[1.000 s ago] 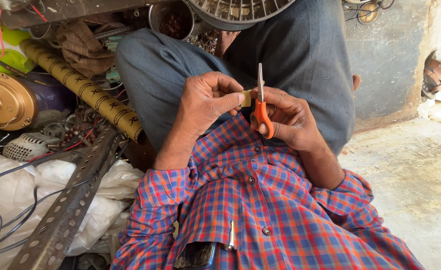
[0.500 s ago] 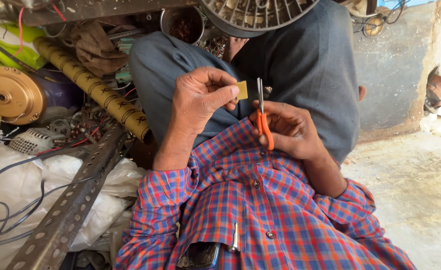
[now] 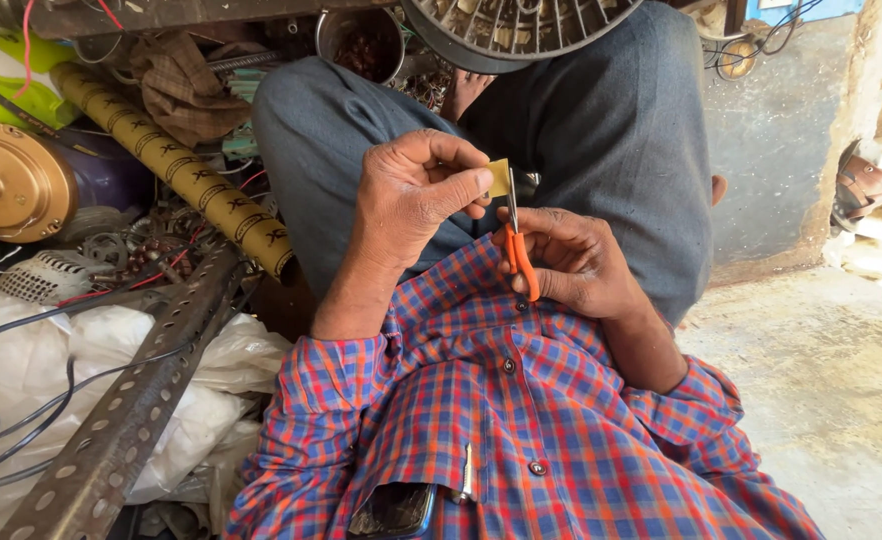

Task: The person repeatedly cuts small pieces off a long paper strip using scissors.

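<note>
Head view: your left hand [image 3: 416,195] pinches a small yellow piece [image 3: 500,178]; just beside it, your right hand [image 3: 571,262] grips orange-handled scissors [image 3: 517,250], cut seemingly unfinished.

We see scissors [image 3: 514,240] with glossy orange plastic handles and bright metal blades, a matt paper scrap [image 3: 499,178], a woven checked cloth shirt [image 3: 521,430].

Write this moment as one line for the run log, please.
left hand: pinches small yellow piece | right hand: holds orange-handled scissors, blades up beside piece | over lap
</note>
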